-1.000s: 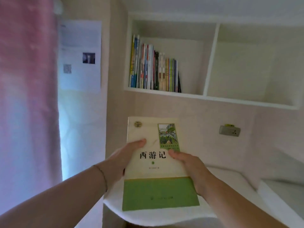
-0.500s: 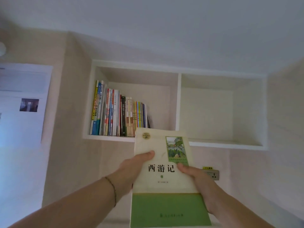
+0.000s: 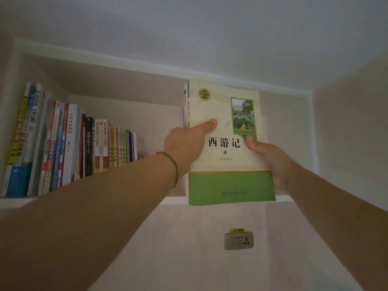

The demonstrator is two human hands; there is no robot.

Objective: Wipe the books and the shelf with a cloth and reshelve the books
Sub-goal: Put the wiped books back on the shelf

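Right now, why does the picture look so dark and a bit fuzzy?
Head view: the light is dim, with grey shadow over the ceiling and inside the shelf; the spines of the books are soft and unreadable; the big title on the held book stays legible; the wide lens bends the edges.

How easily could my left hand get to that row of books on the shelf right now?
Probably not at once: the left hand is gripping the green and cream book. The path to the row of books looks unobstructed.
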